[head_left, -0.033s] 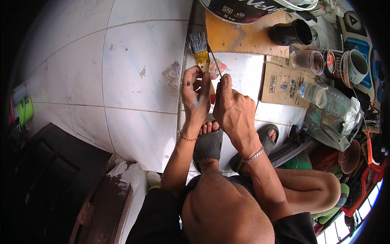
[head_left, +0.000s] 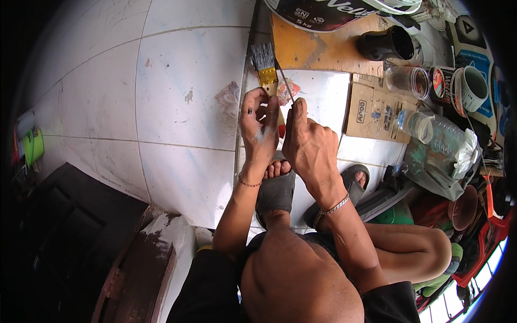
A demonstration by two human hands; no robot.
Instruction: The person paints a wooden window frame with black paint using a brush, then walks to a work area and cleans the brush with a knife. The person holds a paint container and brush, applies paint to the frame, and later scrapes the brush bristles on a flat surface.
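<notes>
**One paintbrush held between two hands over the tiled floor**

The left hand (head_left: 260,128) has its fingers clamped around the handle of one paintbrush (head_left: 265,64), bristles pointing toward the floor's far edge. The right hand (head_left: 308,144) pinches one thin metal rod (head_left: 285,82) beside it. Near the right edge stand two clear jars (head_left: 401,79), one black cup (head_left: 386,44) and one cardboard box (head_left: 377,110)

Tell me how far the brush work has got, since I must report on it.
Done: the bristles look dark and used. In hand: the left hand holds the paintbrush, while the right hand works a thin metal rod against it. Left: I cannot tell.
</notes>
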